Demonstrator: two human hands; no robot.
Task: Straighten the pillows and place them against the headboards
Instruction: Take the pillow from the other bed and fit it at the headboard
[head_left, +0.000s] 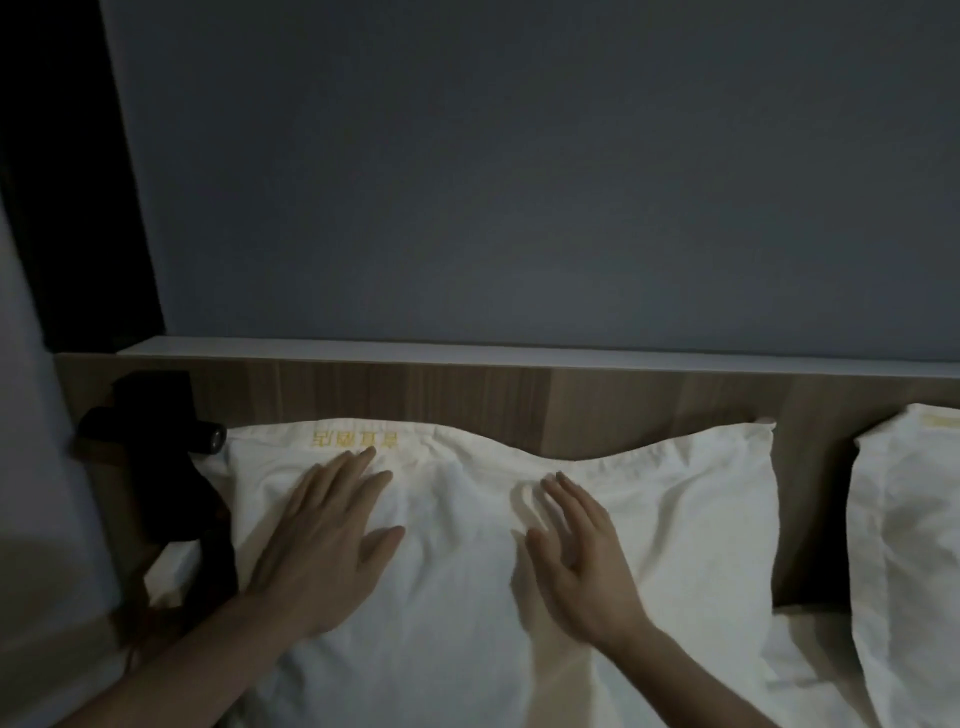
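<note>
A white pillow (675, 519) with yellow embroidered lettering near its top edge leans against the wooden headboard (519, 405). My left hand (327, 535) lies flat on the pillow's left half, fingers spread, fingertips just below the lettering. My right hand (576, 551) rests palm down on the pillow's middle, fingers apart; it looks slightly blurred. Neither hand grips the fabric. A second white pillow (909, 545) stands at the right edge, partly cut off, also against the headboard.
A black object with a round lens-like end (171, 467) hangs at the headboard's left end beside the pillow. A pale ledge (467, 348) tops the headboard below a grey wall. White bedding (810, 670) shows between the pillows. The room is dim.
</note>
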